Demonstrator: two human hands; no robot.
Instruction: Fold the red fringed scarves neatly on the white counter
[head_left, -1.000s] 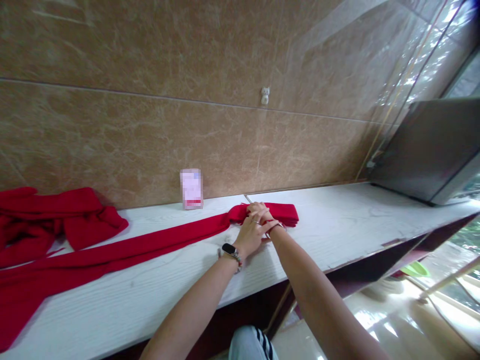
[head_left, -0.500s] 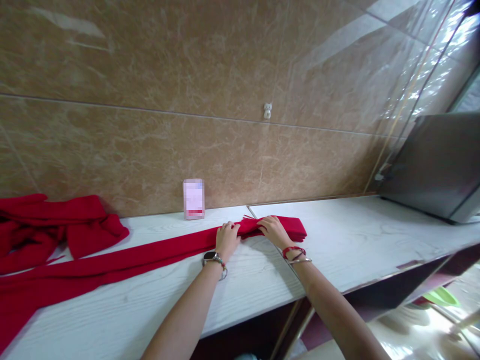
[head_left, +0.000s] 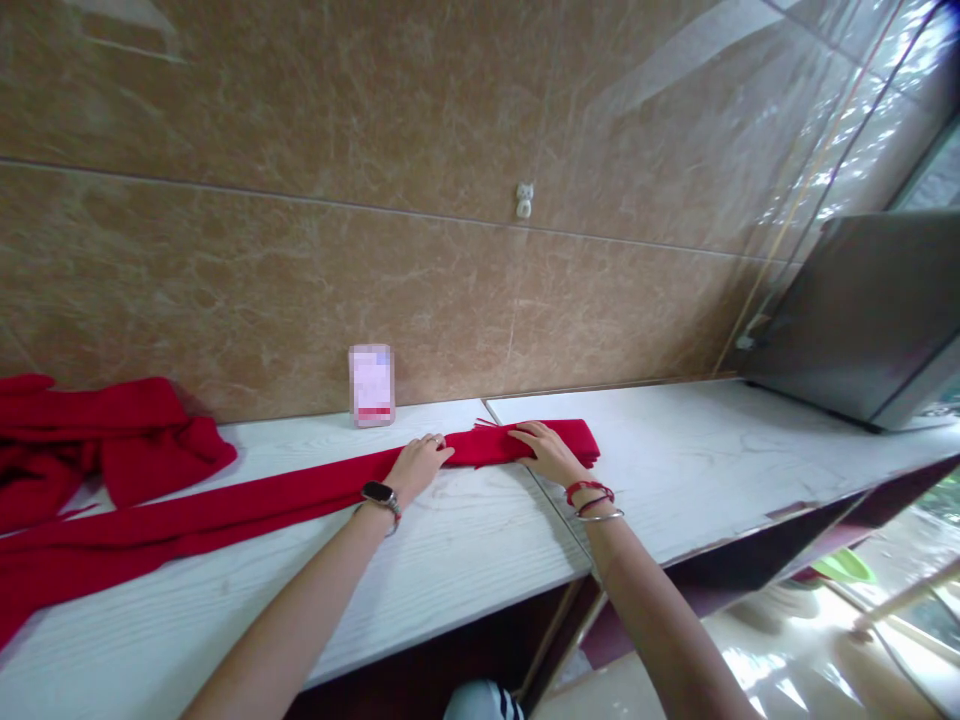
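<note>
A long red scarf (head_left: 277, 495) runs along the white counter from the left edge, its right end folded into a flat, layered bundle with some fringe showing at the back. My left hand (head_left: 420, 468) lies across the narrow strip just left of this bundle, fingers curled over the cloth. My right hand (head_left: 551, 452) rests on top of the folded end, fingers stretched out and thumb apart, pressing it to the counter. The fingertips of my left hand are partly hidden. A watch sits on my left wrist; bracelets circle my right.
More red cloth (head_left: 161, 440) lies bunched at the back left. A phone (head_left: 372, 386) leans against the brown tiled wall (head_left: 247, 300). A large grey appliance (head_left: 862, 310) stands at the counter's (head_left: 675, 450) right end. Open shelving lies below the front edge.
My left hand has moved left along the scarf, away from my right hand, which stays on the folded end. The view has shifted slightly.
</note>
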